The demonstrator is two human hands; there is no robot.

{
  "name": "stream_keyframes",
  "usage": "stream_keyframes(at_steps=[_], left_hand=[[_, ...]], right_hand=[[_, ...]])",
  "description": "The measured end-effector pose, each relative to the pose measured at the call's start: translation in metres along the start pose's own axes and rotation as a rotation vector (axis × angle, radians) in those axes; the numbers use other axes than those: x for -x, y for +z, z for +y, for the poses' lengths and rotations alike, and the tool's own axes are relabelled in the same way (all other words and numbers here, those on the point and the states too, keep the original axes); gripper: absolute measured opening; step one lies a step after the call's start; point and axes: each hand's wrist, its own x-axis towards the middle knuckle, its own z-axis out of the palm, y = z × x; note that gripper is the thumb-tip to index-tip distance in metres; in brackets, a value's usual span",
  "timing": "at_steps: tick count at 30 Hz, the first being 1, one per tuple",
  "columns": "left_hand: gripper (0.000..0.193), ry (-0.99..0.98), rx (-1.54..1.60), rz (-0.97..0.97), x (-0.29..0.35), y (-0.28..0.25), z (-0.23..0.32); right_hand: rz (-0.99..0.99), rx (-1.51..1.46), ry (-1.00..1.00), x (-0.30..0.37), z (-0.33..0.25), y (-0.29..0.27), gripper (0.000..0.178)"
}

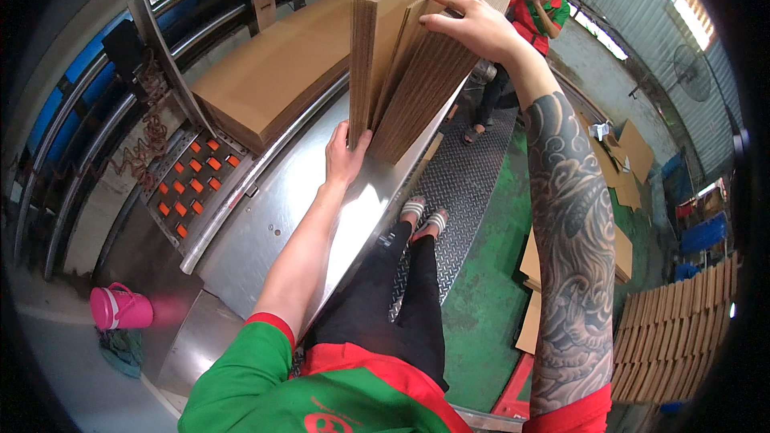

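Observation:
Several brown corrugated cardboard sheets [429, 84] stand on edge in front of me, fanned into a left bundle and a thicker right bundle with a few sheets between. My left hand [346, 156] is closed round the lower near corner of the left bundle, its thumb against the sheet edges. Higher up, my right hand [475, 28] grips the upper edges of the right bundle, index finger and thumb reaching toward the gap. Its other fingers are mostly hidden. Under the sheets lies a shiny metal table [293, 216].
A flat cardboard stack [273, 80] lies left, beside metal rails and an orange-roller plate [192, 180]. A pink bucket [120, 307] sits lower left. Another person [541, 12] stands beyond the sheets, on the tread-plate walkway [473, 184]. Cardboard piles [678, 329] stand at right.

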Motion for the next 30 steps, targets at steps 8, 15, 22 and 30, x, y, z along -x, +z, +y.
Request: stream_keyframes(at_steps=[8, 15, 22, 30], left_hand=[[0.051, 0.354, 0.297, 0.306, -0.068, -0.004, 0.070], [0.044, 0.278, 0.151, 0.388, -0.098, 0.015, 0.116], [0.048, 0.196, 0.178, 0.442, -0.117, 0.035, 0.106], [0.046, 0.231, 0.112, 0.560, -0.125, 0.047, 0.104]], right_hand=[[-0.010, 0.020, -0.081, -0.006, 0.009, 0.005, 0.081], [0.009, 0.146, -0.197, -0.008, 0.020, 0.010, 0.054], [-0.025, 0.002, -0.096, -0.002, 0.004, -0.004, 0.076], [-0.084, -0.047, 0.012, 0.006, -0.026, -0.026, 0.086]])
